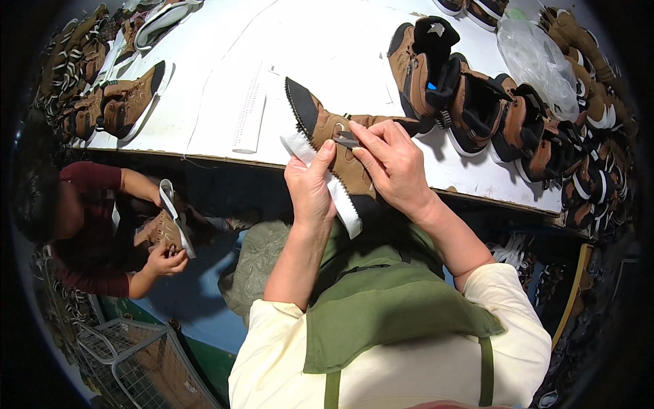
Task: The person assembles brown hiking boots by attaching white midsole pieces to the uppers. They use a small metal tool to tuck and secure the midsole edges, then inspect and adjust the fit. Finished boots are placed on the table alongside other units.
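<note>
A brown and black high-top shoe (347,170) with a white sole edge is held in front of me at the table's near edge, its black toe pointing to the far left. My left hand (310,191) grips it by the sole side, thumb pressed on the brown upper. Between the thumb and fingers of my right hand (395,160) is a small dark metal tool (347,141) with narrow pointed ends, perhaps thread snips. Its tips touch the upper near the lacing area. Part of the shoe is hidden behind my right hand.
The white table (231,61) bears a white ruler-like strip (251,112) and a row of finished-looking brown boots (470,109) at right. A clear plastic bag (538,65) lies behind them. More shoes (129,102) stand at left. A co-worker (88,225) holds another shoe, beside a wire cart (143,358).
</note>
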`<state>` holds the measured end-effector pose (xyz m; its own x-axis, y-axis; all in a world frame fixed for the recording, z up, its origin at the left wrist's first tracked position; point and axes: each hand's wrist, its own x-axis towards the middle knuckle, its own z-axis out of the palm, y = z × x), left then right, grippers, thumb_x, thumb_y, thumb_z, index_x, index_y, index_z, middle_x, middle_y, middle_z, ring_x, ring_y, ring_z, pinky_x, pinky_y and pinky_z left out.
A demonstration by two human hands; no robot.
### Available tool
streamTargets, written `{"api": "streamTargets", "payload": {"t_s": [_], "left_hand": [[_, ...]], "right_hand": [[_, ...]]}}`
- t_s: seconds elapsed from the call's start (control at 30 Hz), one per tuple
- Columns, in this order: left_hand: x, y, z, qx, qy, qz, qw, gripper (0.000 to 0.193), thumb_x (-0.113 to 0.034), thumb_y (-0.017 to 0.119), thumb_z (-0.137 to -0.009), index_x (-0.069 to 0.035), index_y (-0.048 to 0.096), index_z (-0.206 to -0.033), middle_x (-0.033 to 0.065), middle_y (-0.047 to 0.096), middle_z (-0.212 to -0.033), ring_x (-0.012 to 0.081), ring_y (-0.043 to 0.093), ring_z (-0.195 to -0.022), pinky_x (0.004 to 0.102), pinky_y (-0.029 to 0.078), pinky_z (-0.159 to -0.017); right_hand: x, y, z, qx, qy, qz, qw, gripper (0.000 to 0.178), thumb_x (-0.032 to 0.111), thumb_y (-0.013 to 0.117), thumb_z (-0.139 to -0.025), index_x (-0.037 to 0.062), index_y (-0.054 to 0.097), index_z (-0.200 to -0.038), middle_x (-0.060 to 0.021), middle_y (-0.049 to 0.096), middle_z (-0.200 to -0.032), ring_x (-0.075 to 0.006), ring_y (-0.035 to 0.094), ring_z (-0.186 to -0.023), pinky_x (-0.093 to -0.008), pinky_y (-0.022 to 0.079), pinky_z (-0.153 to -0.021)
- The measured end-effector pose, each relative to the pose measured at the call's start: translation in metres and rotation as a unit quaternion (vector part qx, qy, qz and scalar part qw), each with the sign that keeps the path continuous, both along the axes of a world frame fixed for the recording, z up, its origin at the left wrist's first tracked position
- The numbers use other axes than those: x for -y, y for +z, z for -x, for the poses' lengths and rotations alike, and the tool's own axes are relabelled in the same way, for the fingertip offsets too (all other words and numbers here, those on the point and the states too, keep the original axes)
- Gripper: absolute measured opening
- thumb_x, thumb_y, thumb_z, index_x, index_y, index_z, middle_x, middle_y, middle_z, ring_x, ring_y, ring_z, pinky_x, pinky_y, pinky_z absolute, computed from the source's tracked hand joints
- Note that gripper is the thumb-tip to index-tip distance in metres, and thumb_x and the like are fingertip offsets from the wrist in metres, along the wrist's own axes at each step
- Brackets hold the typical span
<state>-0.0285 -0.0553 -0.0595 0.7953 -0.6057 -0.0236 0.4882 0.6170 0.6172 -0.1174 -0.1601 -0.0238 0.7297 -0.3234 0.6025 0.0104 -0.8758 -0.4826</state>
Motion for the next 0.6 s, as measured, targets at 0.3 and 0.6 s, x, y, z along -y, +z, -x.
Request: {"api": "streamTargets", "payload": {"t_s": [0.3,0.6], "left_hand": [[-0.0009,0.0030,0.0010,-0.008,0.003,0.006,1.000,0.027,0.001,0.061,-0.089,0.004,0.057,-0.115,0.0120,0.066,-0.107,0.0179,0.065,-0.094,0.0314,0.053,-0.086],[-0.0015,0.0025,0.0020,-0.019,-0.003,0.012,1.000,0.026,0.001,0.061,-0.089,0.004,0.057,-0.114,0.0118,0.066,-0.106,0.0176,0.065,-0.093,0.0315,0.054,-0.084]], "right_hand": [[0.0001,0.0003,0.0007,-0.003,0.006,-0.015,1.000,0.035,0.004,0.068,-0.081,0.0021,0.065,-0.116,-0.0097,0.058,-0.084,-0.0247,0.056,-0.074,-0.0338,0.047,-0.066],[-0.0013,-0.0001,0.0010,-0.002,0.009,-0.031,0.999,0.035,0.001,0.067,-0.081,0.0028,0.066,-0.116,-0.0094,0.059,-0.084,-0.0242,0.056,-0.075,-0.0333,0.047,-0.066]]}}
